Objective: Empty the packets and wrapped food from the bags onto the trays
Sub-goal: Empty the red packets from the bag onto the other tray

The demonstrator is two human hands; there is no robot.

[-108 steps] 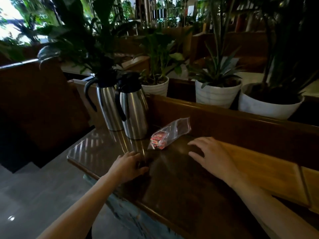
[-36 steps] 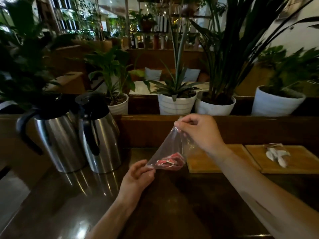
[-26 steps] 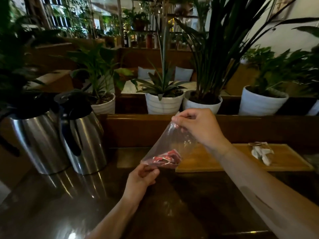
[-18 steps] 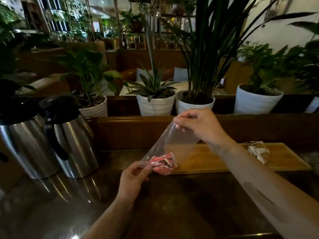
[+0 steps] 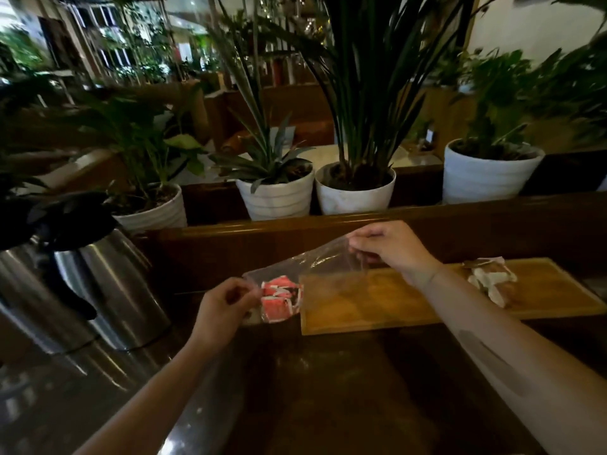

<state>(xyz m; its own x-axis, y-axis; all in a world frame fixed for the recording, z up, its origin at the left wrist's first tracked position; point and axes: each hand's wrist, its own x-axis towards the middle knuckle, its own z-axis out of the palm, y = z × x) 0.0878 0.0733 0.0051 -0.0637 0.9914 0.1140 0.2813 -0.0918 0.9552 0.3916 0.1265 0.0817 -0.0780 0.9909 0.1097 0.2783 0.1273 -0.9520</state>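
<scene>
- One clear bag [image 5: 308, 267] hangs over the tray's left end, the left hand [image 5: 223, 303] pinching its bottom, the right hand [image 5: 391, 247] pinching its top.
- Red packets [image 5: 279, 298] inside, perhaps three.
- One wooden tray [image 5: 377, 300] carries one white-packet bag [image 5: 491, 279].
- Two steel jugs [image 5: 111, 287].

Two hands [image 5: 226, 303] [image 5: 394, 246], one bag [image 5: 305, 274], two jugs [image 5: 108, 284] [image 5: 29, 300], four pots [image 5: 276, 198] [image 5: 354, 195] [image 5: 486, 175] [image 5: 154, 211], one tray [image 5: 410, 297].

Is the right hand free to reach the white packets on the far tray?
Probably not yet: the right hand pinches the clear bag, though nothing blocks the way to the white packets.
</scene>
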